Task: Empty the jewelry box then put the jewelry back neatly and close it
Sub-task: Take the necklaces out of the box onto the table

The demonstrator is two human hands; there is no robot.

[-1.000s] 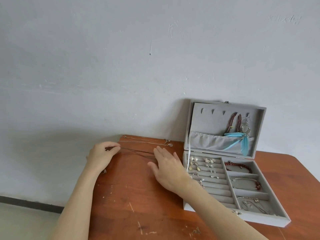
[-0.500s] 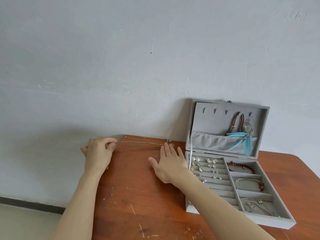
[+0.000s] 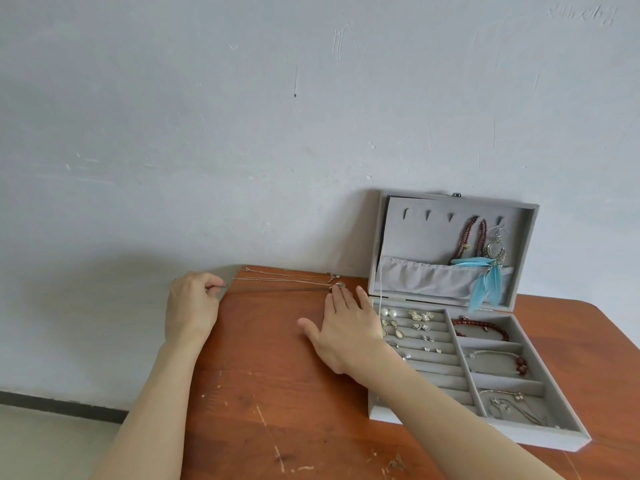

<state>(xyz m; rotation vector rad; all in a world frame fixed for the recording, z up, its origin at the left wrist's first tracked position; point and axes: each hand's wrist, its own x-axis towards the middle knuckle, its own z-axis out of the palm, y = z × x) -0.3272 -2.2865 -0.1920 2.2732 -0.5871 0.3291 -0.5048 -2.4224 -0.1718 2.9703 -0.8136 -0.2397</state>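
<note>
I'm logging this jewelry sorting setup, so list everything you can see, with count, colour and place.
jewelry box: one, grey, open, table's right side, against the wall
thin chains: about three, silver, stretched along the table's far edge
feather earring: one, blue, hanging in the lid
beaded strand: one, dark red, hanging in the lid
earrings: several, pearl and silver, left slots
bracelets: three, red or silver, right compartments
table: one, reddish wood
left hand: pinches a chain's end
right hand: flat, fingertips at the pendants

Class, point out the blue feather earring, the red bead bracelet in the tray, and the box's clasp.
blue feather earring point(image 3: 488, 280), head view, on its feathers
red bead bracelet point(image 3: 498, 330), head view, on its beads
clasp point(image 3: 457, 194), head view, on the metal catch
</note>
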